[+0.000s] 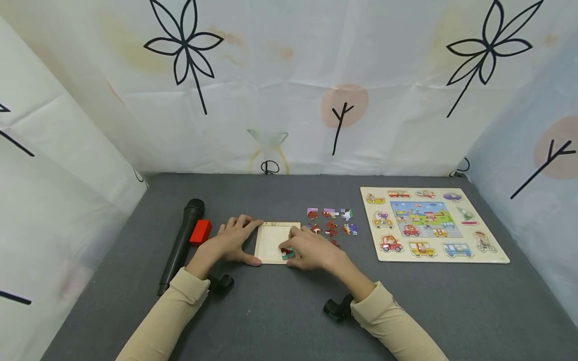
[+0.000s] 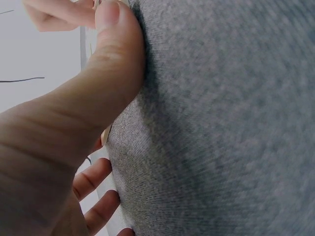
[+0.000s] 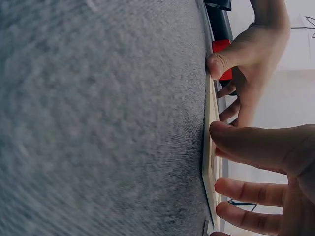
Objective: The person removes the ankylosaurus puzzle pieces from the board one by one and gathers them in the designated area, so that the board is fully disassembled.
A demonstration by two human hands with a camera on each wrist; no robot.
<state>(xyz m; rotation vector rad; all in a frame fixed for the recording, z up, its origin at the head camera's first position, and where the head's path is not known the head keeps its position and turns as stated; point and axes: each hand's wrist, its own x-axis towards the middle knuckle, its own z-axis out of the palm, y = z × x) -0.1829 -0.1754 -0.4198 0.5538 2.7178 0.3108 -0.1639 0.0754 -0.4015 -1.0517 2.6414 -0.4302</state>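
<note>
A shallow wooden puzzle tray lies flat on the table between both hands. At its left side my left hand steadies it, thumb at the near left corner and index finger at the far left corner. My right hand reaches over the tray's right part. Its fingertips press on a colourful jigsaw piece near the lower right corner, partly hidden by the fingers. Seen from the right wrist, the right thumb touches the tray's near rim. More loose jigsaw pieces lie just beyond the right hand.
A larger wooden vehicle puzzle board lies at the right. Left of the left hand are a black microphone and a red block beside it. The grey tabletop ends at a patterned cloth backdrop.
</note>
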